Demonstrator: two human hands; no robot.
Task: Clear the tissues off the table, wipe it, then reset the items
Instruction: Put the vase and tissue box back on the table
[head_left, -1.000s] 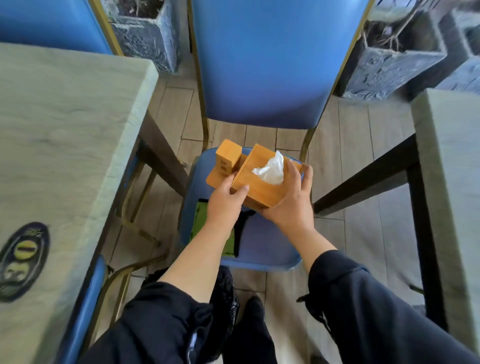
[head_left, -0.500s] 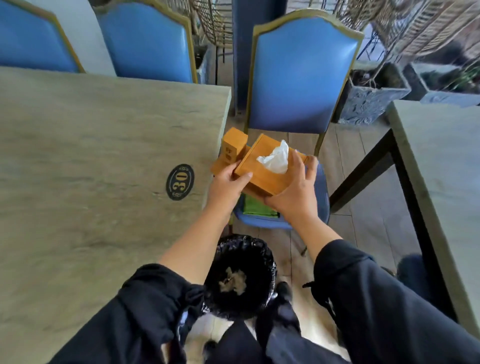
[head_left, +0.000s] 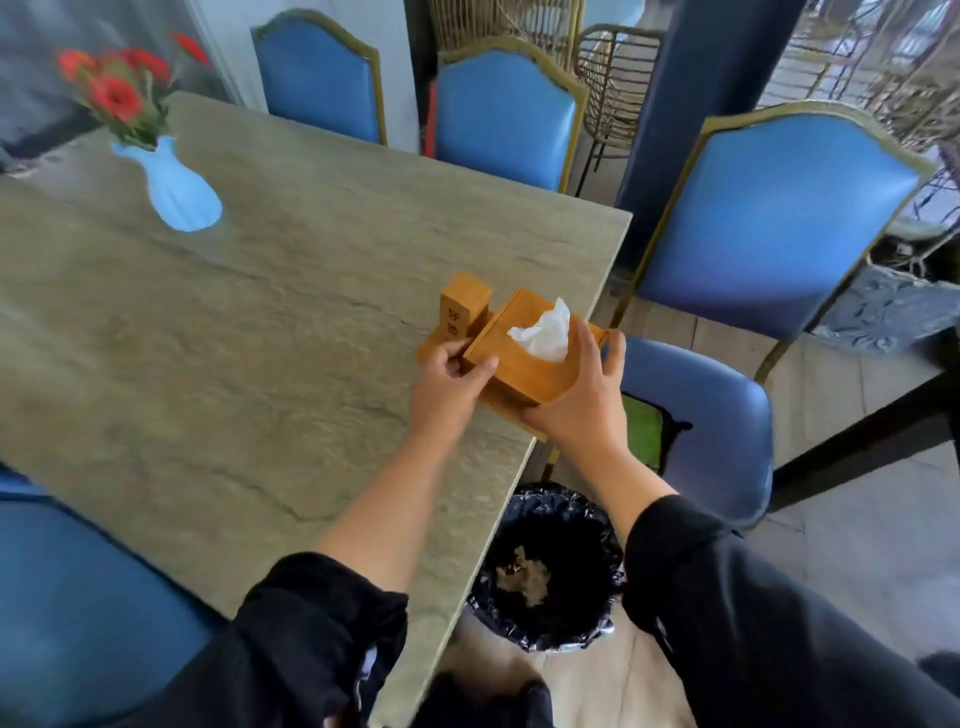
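Tissue box: a wooden tissue box (head_left: 524, 358) with a white tissue (head_left: 544, 332) sticking up from its slot sits on a flat wooden tray (head_left: 506, 402) at the right edge of the table (head_left: 234, 322); the tray's near corner reaches past the edge.
Small block: an upright wooden holder (head_left: 464, 307) with printed characters stands on the same tray, just left of the box.
Left hand: the left hand (head_left: 447, 387) grips the near left corner of the box, thumb on top and fingers curled at the side.
Right hand: the right hand (head_left: 582, 395) holds the right side of the box, thumb lying across the lid beside the tissue and fingers wrapped around the far edge, palm under the tray's corner.
Vase: a light blue ribbed vase (head_left: 179, 189) with red flowers (head_left: 117, 93) stands at the far left of the table, well apart from the box.
Bin: a bin lined with a black bag (head_left: 548, 566) stands on the floor beside the table edge, with crumpled pale paper inside.
Chair at right: a blue chair (head_left: 717, 415) with a gold frame stands just beside the table; a green cloth (head_left: 644, 434) lies on its seat, partly hidden by the right wrist.
Other chairs: two more blue chairs (head_left: 498, 109) stand along the far side.
Sleeves: both forearms are bare, with black sleeves (head_left: 322, 623) pushed up.
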